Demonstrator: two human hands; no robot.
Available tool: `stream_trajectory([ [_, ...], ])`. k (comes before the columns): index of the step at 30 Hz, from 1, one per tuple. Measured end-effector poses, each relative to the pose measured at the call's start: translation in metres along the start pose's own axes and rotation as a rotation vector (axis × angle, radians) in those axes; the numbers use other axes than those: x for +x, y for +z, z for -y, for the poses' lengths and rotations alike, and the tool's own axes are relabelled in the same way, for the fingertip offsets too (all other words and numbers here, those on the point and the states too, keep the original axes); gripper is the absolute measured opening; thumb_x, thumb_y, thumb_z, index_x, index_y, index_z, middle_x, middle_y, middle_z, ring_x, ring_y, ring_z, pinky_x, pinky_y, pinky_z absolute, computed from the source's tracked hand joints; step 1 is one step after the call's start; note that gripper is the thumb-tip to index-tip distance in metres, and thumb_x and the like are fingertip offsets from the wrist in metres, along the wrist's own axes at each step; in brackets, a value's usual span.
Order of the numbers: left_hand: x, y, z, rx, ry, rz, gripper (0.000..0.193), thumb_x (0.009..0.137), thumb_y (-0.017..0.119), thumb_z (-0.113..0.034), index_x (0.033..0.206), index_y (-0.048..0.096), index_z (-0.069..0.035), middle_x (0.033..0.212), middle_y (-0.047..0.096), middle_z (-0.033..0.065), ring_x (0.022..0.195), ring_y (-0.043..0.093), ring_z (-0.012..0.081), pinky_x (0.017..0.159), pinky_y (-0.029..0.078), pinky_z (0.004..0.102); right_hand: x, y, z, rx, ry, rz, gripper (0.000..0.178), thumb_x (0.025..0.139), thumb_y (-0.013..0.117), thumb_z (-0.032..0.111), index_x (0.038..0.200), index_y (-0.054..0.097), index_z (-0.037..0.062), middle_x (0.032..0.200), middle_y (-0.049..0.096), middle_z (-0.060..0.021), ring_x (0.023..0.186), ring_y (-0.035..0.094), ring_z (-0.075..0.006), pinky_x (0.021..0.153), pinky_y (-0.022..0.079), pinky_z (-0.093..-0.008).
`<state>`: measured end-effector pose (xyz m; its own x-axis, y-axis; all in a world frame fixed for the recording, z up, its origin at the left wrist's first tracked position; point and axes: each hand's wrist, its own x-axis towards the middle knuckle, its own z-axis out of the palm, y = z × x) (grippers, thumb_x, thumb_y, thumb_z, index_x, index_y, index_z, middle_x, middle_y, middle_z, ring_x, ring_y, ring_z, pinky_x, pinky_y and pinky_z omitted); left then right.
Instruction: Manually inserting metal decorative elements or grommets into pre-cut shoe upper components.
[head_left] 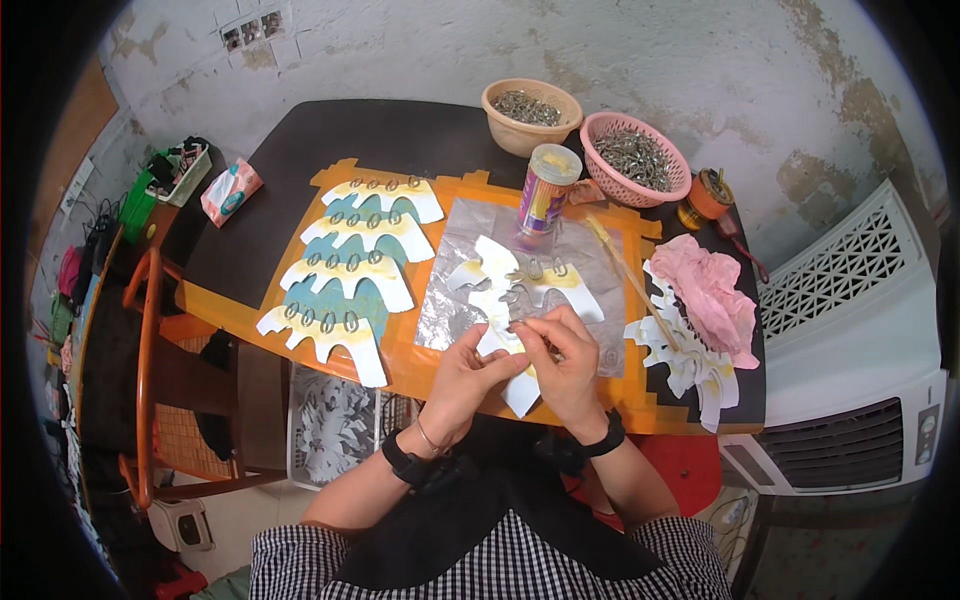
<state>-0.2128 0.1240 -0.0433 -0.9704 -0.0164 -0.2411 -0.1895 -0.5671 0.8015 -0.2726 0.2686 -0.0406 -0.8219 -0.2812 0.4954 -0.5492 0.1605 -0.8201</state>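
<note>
My left hand [462, 378] and my right hand [564, 368] meet near the table's front edge, fingertips pinched together. A tiny dark metal bit shows between them, too small to name. Under and around the fingertips lies a white scalloped cutout [494, 283] with yellowish smears; another white cutout [572, 290] with metal loops on it lies at its right. Both rest on a grey plastic sheet [450, 318]. A jar [548, 190] with a purple label and yellowish residue stands behind them. To the left, several white cutouts [350, 272] carrying oval metal loops overlap in a column on blue-green backing.
Two baskets, one beige [531, 140] and one pink [676, 188], hold small metal parts at the back. A stick [636, 283] lies across more cutouts beside a pink cloth [708, 295]. A wooden chair [150, 380] stands left, an air cooler [850, 420] right.
</note>
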Motion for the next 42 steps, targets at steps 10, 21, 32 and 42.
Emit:
stream_trajectory([
  [10,-0.001,-0.005,0.001,-0.064,0.085,-0.09,0.055,0.091,0.075,0.004,0.138,0.047,-0.005,0.098,0.073,0.0076,0.088,0.071,0.0126,0.076,0.055,0.0243,0.002,-0.006,0.004,0.216,0.185,0.17,0.031,0.097,0.068,0.002,0.128,0.068,0.001,0.091,0.058,0.0006,0.085,0.055,-0.0075,0.076,0.046,-0.0227],
  [21,-0.006,-0.009,0.0,0.052,0.137,-0.112,0.069,0.088,0.079,0.002,0.143,0.038,-0.001,0.095,0.074,0.0122,0.086,0.071,0.0141,0.073,0.055,0.0254,-0.007,0.003,-0.006,0.462,0.328,0.092,0.013,0.097,0.07,0.002,0.109,0.065,0.0009,0.101,0.065,-0.0011,0.09,0.061,-0.0072,0.079,0.05,-0.0219],
  [32,-0.004,-0.004,0.003,0.077,0.247,-0.304,0.072,0.084,0.072,0.009,0.145,0.037,-0.005,0.086,0.06,0.0,0.071,0.055,0.0059,0.062,0.046,0.0217,-0.006,0.007,0.0,0.066,0.046,0.078,0.014,0.089,0.075,-0.003,0.103,0.075,0.0008,0.103,0.06,-0.0048,0.087,0.065,-0.0134,0.07,0.056,-0.0254],
  [42,-0.003,0.001,0.016,0.042,0.336,-0.258,0.074,0.086,0.076,0.007,0.145,0.034,-0.007,0.112,0.06,0.0048,0.084,0.056,0.0052,0.066,0.049,0.0207,0.006,-0.009,0.002,-0.024,0.108,0.222,0.013,0.089,0.076,0.001,0.102,0.076,-0.0004,0.097,0.06,-0.008,0.081,0.065,-0.0168,0.066,0.057,-0.0277],
])
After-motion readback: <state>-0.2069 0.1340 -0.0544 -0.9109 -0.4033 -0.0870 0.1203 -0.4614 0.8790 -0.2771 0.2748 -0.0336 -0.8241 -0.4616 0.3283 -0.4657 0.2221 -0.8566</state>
